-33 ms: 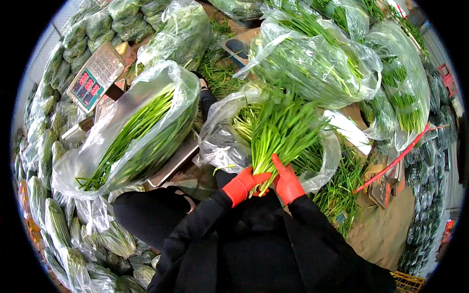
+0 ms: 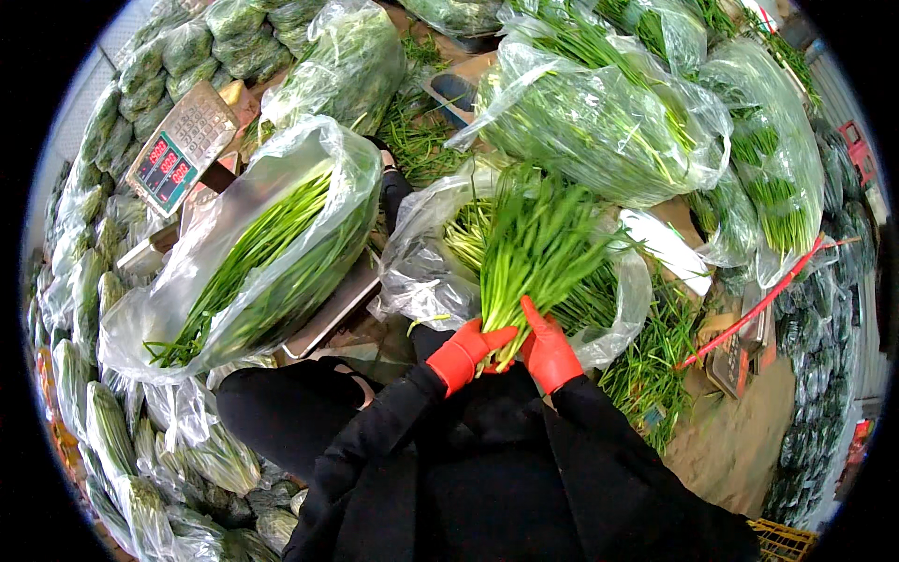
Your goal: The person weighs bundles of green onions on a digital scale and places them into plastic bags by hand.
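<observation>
A leafy bunch of garlic chives (image 2: 534, 258) fans out in front of me, its pale cut ends near my lap. My left hand (image 2: 463, 353), in a red rubber glove, is closed round the stems from the left with the thumb across them. From the right my right hand (image 2: 551, 354), gloved alike, grips the bunch near its base, one finger pointing up along the stems. Below the bunch lies an open clear plastic bag (image 2: 421, 267), which holds more garlic chives (image 2: 465, 234). The fingers under the stems are partly hidden.
To the left, an open plastic bag (image 2: 150, 323) of long greens rests on a metal scale platform (image 2: 332, 309); its display (image 2: 169, 173) is lit. Loose greens (image 2: 655, 375) litter the right. Full bags (image 2: 599, 131) stand ahead. A red strap (image 2: 763, 304) stretches toward stacked bundles (image 2: 815, 403).
The tops of the bunch have shifted slightly. Both hands keep their grip in nearly the same place.
</observation>
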A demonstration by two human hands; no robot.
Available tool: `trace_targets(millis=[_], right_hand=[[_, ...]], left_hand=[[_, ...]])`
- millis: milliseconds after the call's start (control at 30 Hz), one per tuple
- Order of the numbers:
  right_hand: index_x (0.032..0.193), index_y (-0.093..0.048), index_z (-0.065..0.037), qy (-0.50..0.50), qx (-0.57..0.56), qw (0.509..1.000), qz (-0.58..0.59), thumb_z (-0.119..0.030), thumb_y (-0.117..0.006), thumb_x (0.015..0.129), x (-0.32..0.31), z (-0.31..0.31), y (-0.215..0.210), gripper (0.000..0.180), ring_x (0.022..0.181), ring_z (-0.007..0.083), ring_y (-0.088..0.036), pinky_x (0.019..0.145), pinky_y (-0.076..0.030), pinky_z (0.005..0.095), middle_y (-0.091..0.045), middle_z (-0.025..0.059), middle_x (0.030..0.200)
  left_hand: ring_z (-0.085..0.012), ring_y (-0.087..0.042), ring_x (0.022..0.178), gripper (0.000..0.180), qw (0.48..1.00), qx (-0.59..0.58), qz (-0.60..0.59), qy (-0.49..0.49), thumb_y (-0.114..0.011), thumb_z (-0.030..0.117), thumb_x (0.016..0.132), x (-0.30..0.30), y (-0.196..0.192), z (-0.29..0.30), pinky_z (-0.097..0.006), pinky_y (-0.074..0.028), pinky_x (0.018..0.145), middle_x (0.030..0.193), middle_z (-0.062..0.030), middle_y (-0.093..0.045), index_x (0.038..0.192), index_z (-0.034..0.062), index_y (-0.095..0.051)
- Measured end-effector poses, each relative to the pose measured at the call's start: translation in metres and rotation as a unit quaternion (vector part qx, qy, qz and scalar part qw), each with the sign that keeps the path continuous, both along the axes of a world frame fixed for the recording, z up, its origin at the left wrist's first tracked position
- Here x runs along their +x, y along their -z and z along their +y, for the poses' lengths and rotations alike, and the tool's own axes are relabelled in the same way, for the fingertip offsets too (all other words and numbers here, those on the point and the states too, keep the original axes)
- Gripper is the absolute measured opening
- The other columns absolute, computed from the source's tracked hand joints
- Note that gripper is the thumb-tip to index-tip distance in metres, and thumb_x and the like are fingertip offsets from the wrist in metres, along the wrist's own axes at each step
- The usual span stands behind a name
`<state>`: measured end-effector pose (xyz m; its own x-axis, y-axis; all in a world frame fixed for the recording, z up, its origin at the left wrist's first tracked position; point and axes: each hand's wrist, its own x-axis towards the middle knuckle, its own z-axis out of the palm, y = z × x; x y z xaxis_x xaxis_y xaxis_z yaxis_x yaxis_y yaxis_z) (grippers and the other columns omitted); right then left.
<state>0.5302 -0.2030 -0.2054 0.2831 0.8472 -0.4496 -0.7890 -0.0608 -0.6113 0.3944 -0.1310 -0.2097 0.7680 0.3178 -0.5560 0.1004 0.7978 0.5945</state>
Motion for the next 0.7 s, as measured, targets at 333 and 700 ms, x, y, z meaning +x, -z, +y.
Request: trace_targets(millis=[333,700], right_hand=[[0.122,-0.047,-0.005,-0.050,-0.052,0.997,0.010,-0.007,-0.051,0.084,0.004,-0.023,-0.007,0.038,0.100,0.0248,-0.057,0.086,-0.047,0.0376,-0.058,0.0123,0.107],[0.114,-0.053,-0.005,-0.106,-0.066,0.990,0.066,-0.015,-0.059,0.084,0.005,-0.023,0.015,0.033,0.085,0.0237,-0.059,0.080,-0.048,0.0369,-0.060,0.0123,0.092]], left_hand=[[-0.0207,-0.061,0.078,0.035,0.990,0.074,-0.012,-0.122,-0.051,0.027,0.091,-0.007,0.010,-0.010,-0.034,-0.054,0.065,0.097,-0.0107,-0.060,0.115,0.0019,-0.047],[-0.0117,-0.056,0.058,0.033,0.992,0.111,0.053,0.008,-0.061,0.024,0.082,0.009,0.003,-0.001,-0.023,-0.042,0.046,0.081,-0.0052,-0.062,0.107,0.0048,-0.051]])
